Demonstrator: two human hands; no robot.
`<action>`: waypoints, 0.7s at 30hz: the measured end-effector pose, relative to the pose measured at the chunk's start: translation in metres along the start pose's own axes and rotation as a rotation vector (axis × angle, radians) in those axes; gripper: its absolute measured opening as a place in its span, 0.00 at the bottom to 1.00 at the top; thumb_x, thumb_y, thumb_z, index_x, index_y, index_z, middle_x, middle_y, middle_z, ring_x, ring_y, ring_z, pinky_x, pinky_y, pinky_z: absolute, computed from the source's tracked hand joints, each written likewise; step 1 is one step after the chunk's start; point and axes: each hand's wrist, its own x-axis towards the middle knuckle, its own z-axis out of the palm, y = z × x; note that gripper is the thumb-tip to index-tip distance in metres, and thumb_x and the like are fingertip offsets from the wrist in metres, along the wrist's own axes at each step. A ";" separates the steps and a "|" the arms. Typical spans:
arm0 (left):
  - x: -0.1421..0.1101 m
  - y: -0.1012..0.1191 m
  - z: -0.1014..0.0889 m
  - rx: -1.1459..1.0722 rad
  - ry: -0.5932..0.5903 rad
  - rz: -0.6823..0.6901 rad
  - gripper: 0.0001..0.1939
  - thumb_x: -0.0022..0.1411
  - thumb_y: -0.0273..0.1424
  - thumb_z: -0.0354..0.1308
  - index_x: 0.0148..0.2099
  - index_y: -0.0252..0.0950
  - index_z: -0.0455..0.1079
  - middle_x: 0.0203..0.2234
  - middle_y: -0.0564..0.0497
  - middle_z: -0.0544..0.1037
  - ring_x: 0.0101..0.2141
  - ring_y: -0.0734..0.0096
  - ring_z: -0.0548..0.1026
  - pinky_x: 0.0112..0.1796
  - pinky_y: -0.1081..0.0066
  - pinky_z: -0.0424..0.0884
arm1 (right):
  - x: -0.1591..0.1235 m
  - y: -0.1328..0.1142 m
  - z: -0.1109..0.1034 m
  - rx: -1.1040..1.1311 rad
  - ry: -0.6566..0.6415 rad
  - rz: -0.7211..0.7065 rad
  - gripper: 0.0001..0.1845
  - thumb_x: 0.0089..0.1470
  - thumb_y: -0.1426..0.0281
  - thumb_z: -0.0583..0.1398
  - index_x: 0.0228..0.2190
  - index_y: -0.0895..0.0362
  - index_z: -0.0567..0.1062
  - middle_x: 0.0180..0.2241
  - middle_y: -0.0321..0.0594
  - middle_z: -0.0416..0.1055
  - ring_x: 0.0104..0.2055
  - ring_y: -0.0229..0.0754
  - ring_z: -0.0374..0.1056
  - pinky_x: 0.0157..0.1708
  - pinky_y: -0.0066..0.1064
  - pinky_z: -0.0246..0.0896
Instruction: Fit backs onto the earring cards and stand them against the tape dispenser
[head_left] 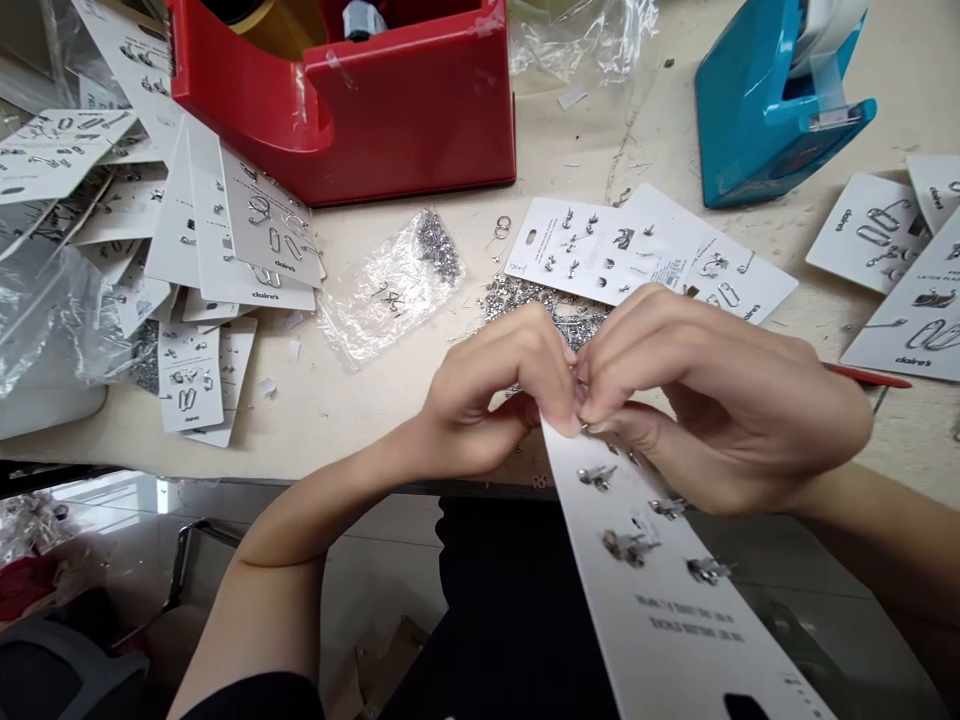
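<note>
My left hand (502,390) pinches the upper left edge of a white earring card (660,620), which tilts down towards my lap. Thumb and fingers of my right hand (697,400) are closed at the same edge, meeting my left fingertips over a tiny metal piece that I cannot make out. Several silver earrings (628,547) are fixed along the card, their posts showing. Behind my fingers lies a pile of small silver earring parts (525,297), partly hidden by my hands. Another carded set (577,245) lies just beyond the pile.
A red tape dispenser (420,110) and a blue tape dispenser (772,110) stand at the back. A clear plastic bag (390,290) of metal bits lies left of centre. Stacked jewellery cards (247,240) cover the left; others (870,230) lie right, near a red-handled tool (870,377).
</note>
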 end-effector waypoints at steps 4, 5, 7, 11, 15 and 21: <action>-0.001 0.001 -0.002 0.018 0.026 -0.024 0.08 0.66 0.34 0.63 0.35 0.39 0.69 0.27 0.53 0.75 0.30 0.73 0.75 0.32 0.70 0.78 | 0.001 0.001 0.001 0.089 0.041 0.027 0.05 0.59 0.72 0.61 0.31 0.51 0.73 0.27 0.36 0.73 0.30 0.40 0.69 0.30 0.37 0.67; -0.001 0.002 -0.002 0.009 0.018 -0.031 0.08 0.66 0.33 0.64 0.36 0.39 0.69 0.27 0.53 0.75 0.30 0.73 0.75 0.31 0.70 0.77 | 0.001 0.001 0.001 0.101 0.036 0.031 0.05 0.59 0.72 0.60 0.31 0.51 0.73 0.26 0.36 0.73 0.30 0.40 0.68 0.30 0.37 0.67; 0.000 0.003 -0.002 -0.012 -0.015 -0.035 0.08 0.63 0.31 0.66 0.37 0.38 0.69 0.28 0.52 0.75 0.31 0.73 0.75 0.30 0.71 0.76 | 0.000 0.000 0.000 0.128 0.026 0.047 0.05 0.58 0.74 0.61 0.31 0.51 0.73 0.27 0.36 0.73 0.30 0.39 0.69 0.30 0.36 0.67; 0.003 0.003 -0.003 -0.028 -0.036 -0.003 0.09 0.61 0.27 0.67 0.35 0.37 0.68 0.27 0.52 0.75 0.29 0.74 0.74 0.29 0.72 0.76 | 0.001 -0.002 -0.003 0.218 -0.009 0.103 0.04 0.56 0.76 0.62 0.31 0.54 0.74 0.28 0.37 0.72 0.31 0.37 0.69 0.31 0.33 0.67; 0.004 0.001 -0.005 -0.016 -0.078 0.003 0.12 0.60 0.28 0.67 0.30 0.37 0.65 0.25 0.53 0.76 0.28 0.72 0.75 0.29 0.69 0.76 | 0.002 -0.002 -0.006 0.285 -0.075 0.183 0.05 0.54 0.77 0.62 0.29 0.55 0.73 0.28 0.36 0.71 0.30 0.35 0.66 0.30 0.31 0.67; 0.004 0.002 -0.003 0.034 -0.047 -0.007 0.14 0.62 0.31 0.67 0.28 0.37 0.65 0.23 0.53 0.76 0.25 0.73 0.74 0.28 0.70 0.74 | 0.001 0.000 -0.007 0.323 -0.110 0.181 0.06 0.54 0.78 0.62 0.29 0.55 0.74 0.28 0.36 0.72 0.31 0.35 0.67 0.32 0.31 0.67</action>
